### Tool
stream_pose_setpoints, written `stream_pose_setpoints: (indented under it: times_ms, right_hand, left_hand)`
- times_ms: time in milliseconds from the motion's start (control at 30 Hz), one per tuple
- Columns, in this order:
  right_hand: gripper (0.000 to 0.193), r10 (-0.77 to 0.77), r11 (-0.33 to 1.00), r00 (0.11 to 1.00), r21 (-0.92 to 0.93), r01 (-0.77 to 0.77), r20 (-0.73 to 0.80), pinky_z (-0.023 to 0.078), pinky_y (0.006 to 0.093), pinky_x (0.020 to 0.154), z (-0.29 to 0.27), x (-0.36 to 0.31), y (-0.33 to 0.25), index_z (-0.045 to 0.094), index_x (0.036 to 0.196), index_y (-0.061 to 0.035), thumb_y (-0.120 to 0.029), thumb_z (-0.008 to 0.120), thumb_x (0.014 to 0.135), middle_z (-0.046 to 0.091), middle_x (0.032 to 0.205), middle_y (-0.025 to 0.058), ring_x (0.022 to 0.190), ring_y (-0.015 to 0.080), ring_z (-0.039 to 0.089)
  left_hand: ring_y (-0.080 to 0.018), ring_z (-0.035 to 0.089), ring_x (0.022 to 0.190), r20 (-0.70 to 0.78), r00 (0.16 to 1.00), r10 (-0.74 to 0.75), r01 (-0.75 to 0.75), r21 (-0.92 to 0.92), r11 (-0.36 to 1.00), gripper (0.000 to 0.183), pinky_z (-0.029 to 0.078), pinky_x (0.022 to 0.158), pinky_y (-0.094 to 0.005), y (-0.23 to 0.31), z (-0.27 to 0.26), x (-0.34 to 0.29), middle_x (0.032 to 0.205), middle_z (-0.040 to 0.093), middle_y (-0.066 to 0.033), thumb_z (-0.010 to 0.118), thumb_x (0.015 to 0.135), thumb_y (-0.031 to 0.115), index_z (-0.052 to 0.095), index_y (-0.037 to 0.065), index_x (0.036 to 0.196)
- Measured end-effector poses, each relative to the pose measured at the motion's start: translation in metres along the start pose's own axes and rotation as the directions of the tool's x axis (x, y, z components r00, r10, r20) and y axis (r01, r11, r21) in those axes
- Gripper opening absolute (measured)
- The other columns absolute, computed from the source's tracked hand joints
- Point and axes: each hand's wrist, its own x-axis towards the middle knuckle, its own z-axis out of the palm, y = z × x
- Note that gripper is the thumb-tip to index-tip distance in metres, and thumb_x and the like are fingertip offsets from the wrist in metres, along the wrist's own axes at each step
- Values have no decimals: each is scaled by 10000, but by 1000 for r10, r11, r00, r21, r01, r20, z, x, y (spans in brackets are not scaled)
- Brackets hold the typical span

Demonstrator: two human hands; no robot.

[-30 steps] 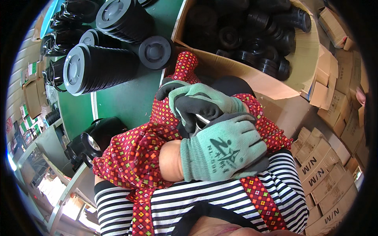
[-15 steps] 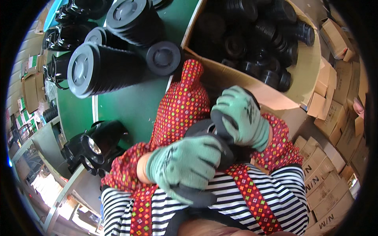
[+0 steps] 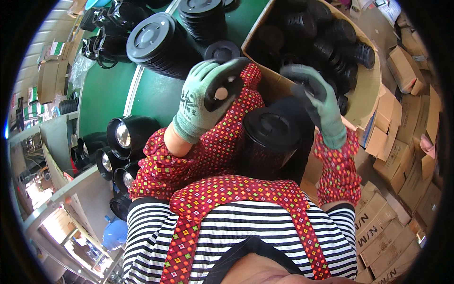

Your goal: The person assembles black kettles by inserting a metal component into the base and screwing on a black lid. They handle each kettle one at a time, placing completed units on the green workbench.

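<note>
My left hand (image 3: 208, 97), in a mint green glove with a black palm, is raised over the apron. Its fingers curl round a small pale round piece (image 3: 221, 93) whose kind I cannot make out. On my right, my other gloved hand (image 3: 316, 97) is blurred, with thumb and fingers apart and nothing seen between them. Below and between the hands, a glossy black cylindrical container (image 3: 272, 137) with a ridged round top stands against the patterned apron. Neither hand touches its top. The container's lower part is partly hidden by the apron.
Stacks of dark round lids (image 3: 156, 40) stand on the green table (image 3: 156, 97). Black pots with handles (image 3: 106, 42) are at the far left, and black cups with shiny insides (image 3: 124, 135) nearer. An open carton (image 3: 369, 85) holds several black parts. Closed cartons (image 3: 378, 232) are stacked at right.
Both hands have come away from the black container at the lap, the left rising up and to the left, the right upward. The container's top now shows. The whole view has shifted.
</note>
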Motion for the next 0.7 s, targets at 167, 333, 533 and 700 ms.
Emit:
stream_pose_setpoints:
  times_ms: [167,333,533,700]
  right_hand:
    - [791,-29,833,951,-518,193,309,463,445,1183,4,-70,-12,666,1414,-24,-333,962,748,606,1467,165,1416,332,565]
    - [860,-245,675,960,-687,270,137,465,450,1154,37,-101,7,633,1394,-15,-355,998,694,633,1387,165,1305,362,603]
    - [701,-185,961,971,-236,146,-153,460,424,1150,45,-120,25,658,1271,2,-316,984,738,657,1343,124,1316,290,592]
    - [723,-392,899,908,-269,345,-148,383,502,1222,24,-129,11,654,1259,1,-369,974,726,665,1327,149,1351,344,577]
  left_hand:
    - [-414,604,1078,29,972,-232,198,428,882,626,464,987,-526,-60,33,-89,1111,635,-192,664,921,121,556,155,1537]
    - [-403,563,1209,181,898,-401,210,625,752,637,377,1136,-565,-89,50,-124,1222,623,-188,697,932,249,535,179,1545]
    - [-386,576,1297,220,793,-568,346,604,718,523,282,1229,-594,-83,37,-122,1237,691,-158,680,971,370,636,152,1445]
    - [-384,525,1388,9,885,-466,439,324,838,488,336,1235,-497,-54,27,-118,1424,611,-214,663,999,280,613,93,1448]
